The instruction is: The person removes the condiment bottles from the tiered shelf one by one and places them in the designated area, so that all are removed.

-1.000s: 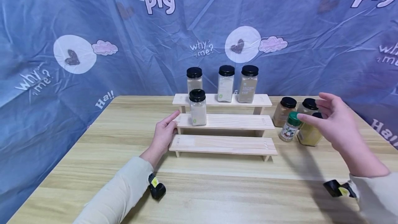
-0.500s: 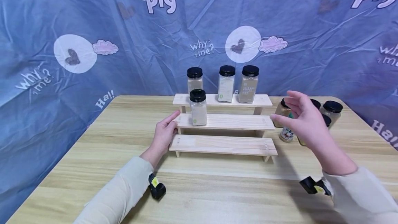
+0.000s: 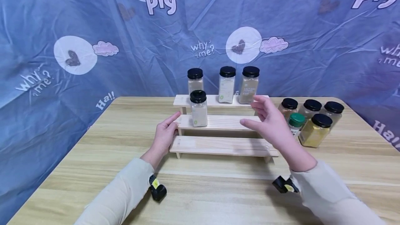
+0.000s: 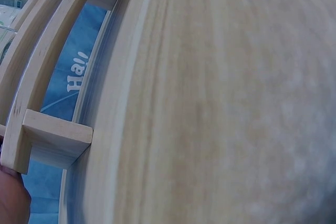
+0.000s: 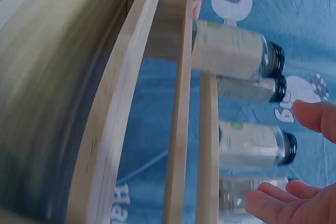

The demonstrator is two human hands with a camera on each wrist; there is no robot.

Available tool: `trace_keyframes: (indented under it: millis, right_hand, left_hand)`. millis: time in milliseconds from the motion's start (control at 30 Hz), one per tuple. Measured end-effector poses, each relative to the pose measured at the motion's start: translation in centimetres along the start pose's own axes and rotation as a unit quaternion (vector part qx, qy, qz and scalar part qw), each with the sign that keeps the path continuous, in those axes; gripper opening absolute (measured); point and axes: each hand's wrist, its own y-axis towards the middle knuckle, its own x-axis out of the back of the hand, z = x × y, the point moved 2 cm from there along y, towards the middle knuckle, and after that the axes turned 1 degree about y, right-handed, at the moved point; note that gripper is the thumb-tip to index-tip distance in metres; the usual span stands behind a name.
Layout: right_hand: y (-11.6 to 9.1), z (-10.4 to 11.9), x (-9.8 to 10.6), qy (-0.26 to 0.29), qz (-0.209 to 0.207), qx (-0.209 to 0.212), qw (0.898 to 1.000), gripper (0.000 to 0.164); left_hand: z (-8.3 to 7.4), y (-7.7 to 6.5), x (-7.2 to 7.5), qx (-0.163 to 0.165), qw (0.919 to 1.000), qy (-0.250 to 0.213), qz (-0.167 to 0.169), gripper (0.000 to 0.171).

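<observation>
Wooden rack [image 3: 223, 145], three stepped tiers, stands on the table [image 3: 218, 197] slightly right of centre. We note the left hand [image 3: 164, 133] gripping the left end of its middle tier, index finger pointing forward along the end; our left wrist view catches only a bit of finger at a board's end. The right hand [image 3: 271, 124] hovers at the rack's right part, released, thumb spread away from gently bent fingers; whether a fingertip meets anything we cannot tell. On the middle tier, near the left hand, we log one black-lidded clear jar [image 3: 199, 114], upright, pale contents. Top tier: a left jar [image 3: 195, 85] partly hidden behind it, a white-filled jar [image 3: 226, 88], and, just beside that, a brownish jar [image 3: 249, 88] marked salt and pepper. Right of the rack we count five containers: a green-capped bottle [image 3: 296, 121] partly behind the right forearm, a yellow-filled jar [image 3: 315, 132], a reddish-brown jar [image 3: 288, 107], and two more black-lidded jars [image 3: 311, 107]. Behind everything, blue printed cloth [image 3: 150, 61].
</observation>
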Motion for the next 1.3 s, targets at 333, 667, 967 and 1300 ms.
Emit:
trace_keyframes:
  millis: [333,667,967,1300]
  right_hand:
    - [1.0,0.0,-3.3,0.063,0.020,-0.003,0.998,0.077]
    - [2.2,0.2,-6.9,0.081,0.028,-0.008,0.996,0.080]
    - [3.3,0.5,-9.5,0.070,0.029,-0.021,0.997,0.086]
    - [4.1,0.6,-11.2,0.112,-0.002,-0.022,0.993,0.078]
  left_hand:
    - [-0.2,-0.4,0.0,-0.039,0.9993,0.003,0.001,0.048]
    - [0.2,0.1,0.2,-0.022,0.9997,0.010,-0.007,0.048]
    - [-0.1,-0.1,0.1,-0.027,0.9995,0.014,-0.005,0.049]
    - [-0.2,0.0,0.1,-0.002,1.0000,0.007,0.000,0.048]
